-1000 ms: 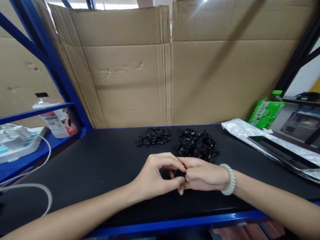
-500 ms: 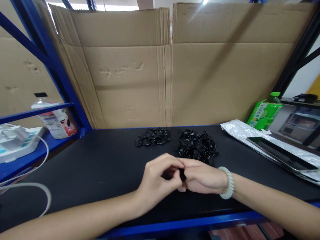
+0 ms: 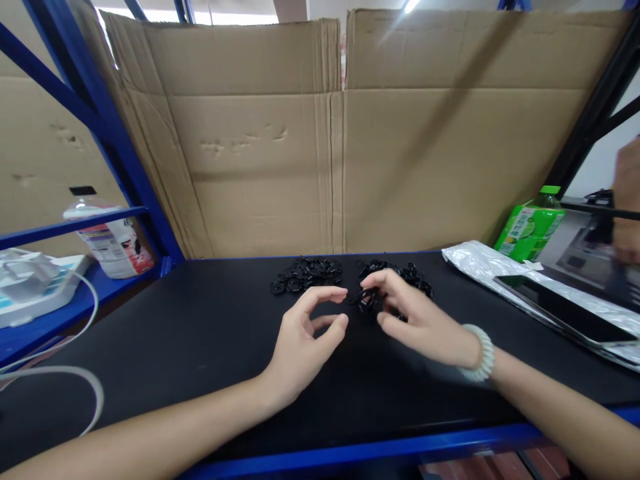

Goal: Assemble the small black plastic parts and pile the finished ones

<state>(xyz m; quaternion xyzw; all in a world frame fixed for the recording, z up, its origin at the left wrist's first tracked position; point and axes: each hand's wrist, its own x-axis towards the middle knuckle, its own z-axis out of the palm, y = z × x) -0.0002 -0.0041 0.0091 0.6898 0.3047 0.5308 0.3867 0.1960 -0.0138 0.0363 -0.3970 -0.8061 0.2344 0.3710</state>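
Two heaps of small black plastic parts lie on the black tabletop. The left heap holds flat, round-looking pieces; the right heap is partly hidden behind my right hand. My left hand hovers in front of the left heap, thumb and fingers apart with nothing between them. At the near side of the right heap is my right hand, slightly blurred, its thumb and fingers spread and no part seen in its grasp. A pale coiled band circles my right wrist.
Cardboard sheets wall off the back. On the right, a phone rests on silvery wrap near a green bottle. A power strip, a white cable and a labelled bottle are at left. Another person's arm shows far right.
My hands were together around a small black part and have separated. My right hand moved up and right to the right heap. The black part is no longer visible between them.
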